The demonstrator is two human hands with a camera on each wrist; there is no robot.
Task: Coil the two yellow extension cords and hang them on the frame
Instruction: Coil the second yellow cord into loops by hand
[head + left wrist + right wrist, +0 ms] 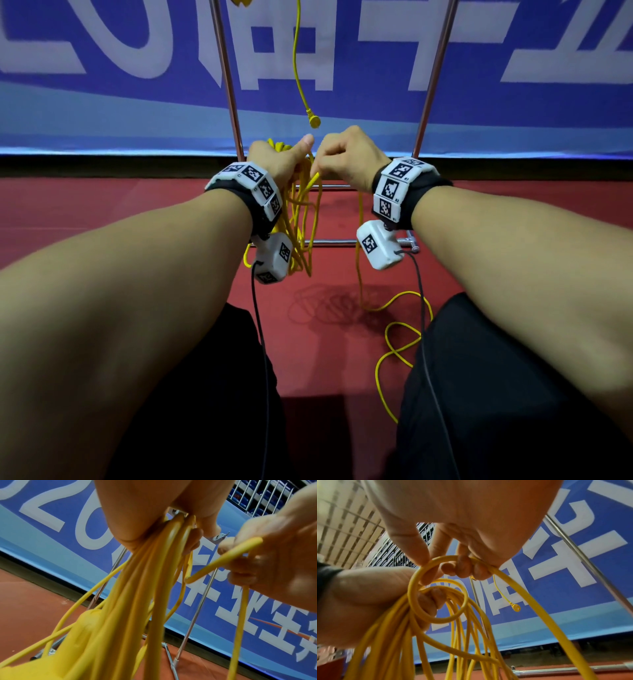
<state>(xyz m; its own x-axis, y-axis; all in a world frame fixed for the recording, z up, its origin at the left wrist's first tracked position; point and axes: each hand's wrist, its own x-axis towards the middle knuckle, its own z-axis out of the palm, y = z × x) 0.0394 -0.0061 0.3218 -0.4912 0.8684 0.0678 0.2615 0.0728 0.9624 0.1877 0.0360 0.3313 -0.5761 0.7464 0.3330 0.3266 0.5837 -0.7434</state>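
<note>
My left hand (291,159) grips the top of a bunch of yellow cord loops (301,222) that hang down in front of the metal frame (227,78). Just to its right, my right hand (342,159) pinches a strand of the same cord (522,595), curled into a small loop against the bunch (402,642). From there the loose tail (394,339) runs down and snakes over the red floor. A second yellow cord hangs from the frame's top, its round plug (314,120) dangling just above my hands. In the left wrist view a yellow socket block (82,628) hangs among the loops (154,574).
The frame's right pole (435,78) and low crossbars (335,242) stand close behind my hands. A blue banner (102,102) closes off the back. My dark-trousered legs (496,394) flank the floor tail, and black sensor cables (423,325) hang from both wrists.
</note>
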